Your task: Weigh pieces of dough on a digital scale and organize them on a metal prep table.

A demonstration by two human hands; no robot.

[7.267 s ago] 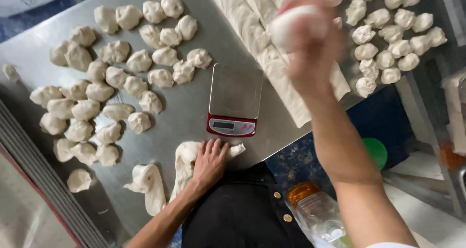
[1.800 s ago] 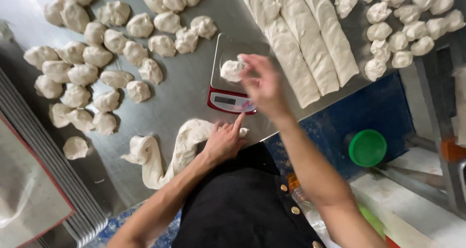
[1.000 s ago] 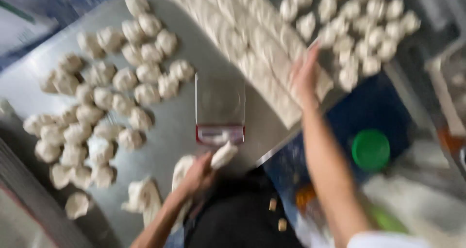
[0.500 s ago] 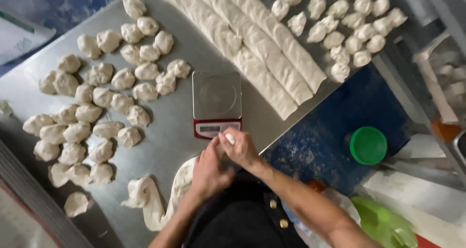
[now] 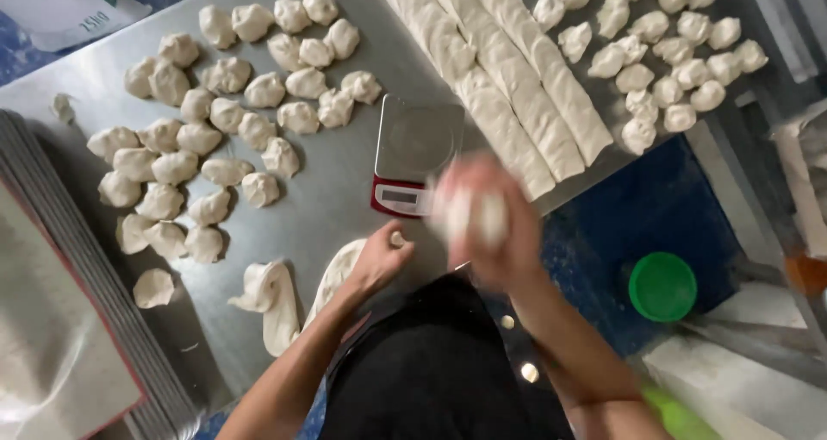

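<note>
1. Right hand [image 5: 487, 220] is raised above the near edge of the desk [image 5: 345, 199] and is motion-blurred. It's clenched around a pale, soft dough lump [image 5: 472, 216] that shows white between the fingers.
2. Left hand [image 5: 379, 259] sits low on the desk just in front of the scale. Its fingers are curled onto the near end of a long dough strip [image 5: 332, 276], with a tiny bit of dough at the fingertips.
3. That strip is floppy, matte and off-white, and a second curled strip [image 5: 271, 298] lies just beside it to the left. So two ragged strips in front of the person.
4. Kitchen scale [image 5: 413, 156]: one, small, with a shiny square steel platform, a red base and a little display on the front. Nothing is on the platform. It sits between the hands and the dough logs.
5. Dough logs [image 5: 508, 95]: about three long, smooth, floured rolls lying side by side, running diagonally from the top edge down toward the scale.
6. Left pile of dough pieces [image 5: 224, 130]: roughly thirty lumpy, hand-torn balls, many touching. One piece [image 5: 153, 287] lies apart, nearer the trays.
7. Right pile of dough pieces [image 5: 663, 52]: around twenty similar knobbly balls, packed close.
8. Desk is brushed steel, dull grey, lightly floured.
9. Stack of thin metal trays [image 5: 77, 337] at the left edge. I can't count them.
10. One round green lid [image 5: 662, 287] below the desk on the right.
</note>
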